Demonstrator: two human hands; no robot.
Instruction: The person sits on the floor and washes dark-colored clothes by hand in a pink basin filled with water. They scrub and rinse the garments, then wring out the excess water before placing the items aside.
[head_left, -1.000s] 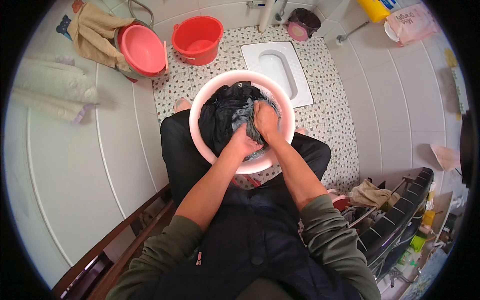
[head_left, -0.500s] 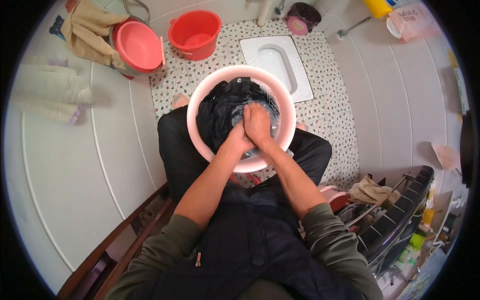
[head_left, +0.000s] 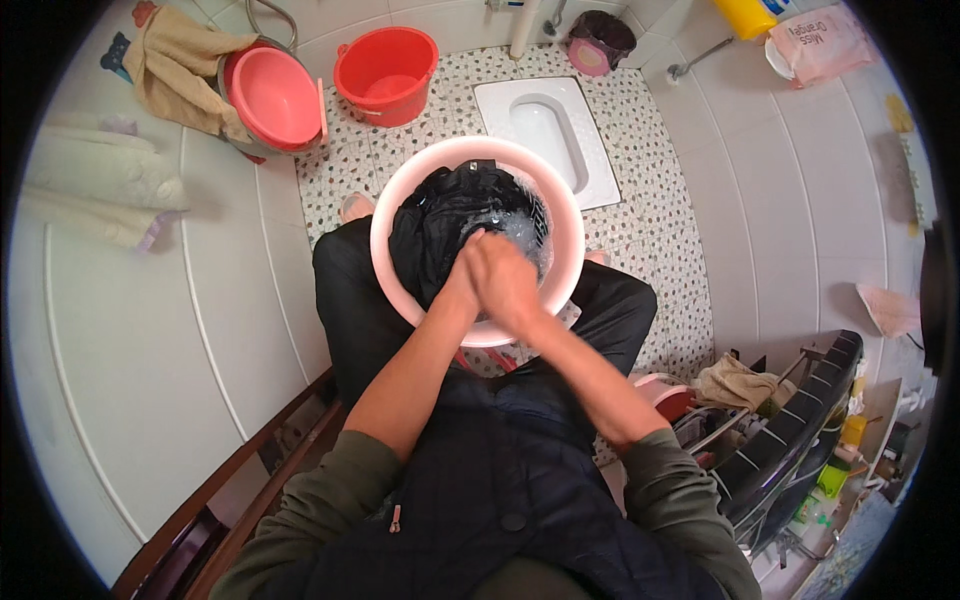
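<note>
A pale pink basin (head_left: 387,282) stands between my knees, with a wet black garment (head_left: 437,205) heaped in its left and middle part. Foamy water (head_left: 520,228) shows on the right side of the basin. My left hand (head_left: 462,279) is closed on a fold of the garment near the middle. Pressed against it from the right is my right hand (head_left: 507,279), closed and slightly blurred, with its fingers over the same cloth. The two hands hide most of what lies between them.
Beyond the basin are a red bucket (head_left: 385,75), a squat toilet (head_left: 490,97) and a bin (head_left: 603,40). Another pink basin (head_left: 278,95) leans at the far left beside a beige towel (head_left: 170,70). A black-padded folding chair (head_left: 790,430) stands near right.
Both hands have drawn a little nearer to me, and my right hand has slid over the left. More foamy water and a dark fold of cloth now show beyond them.
</note>
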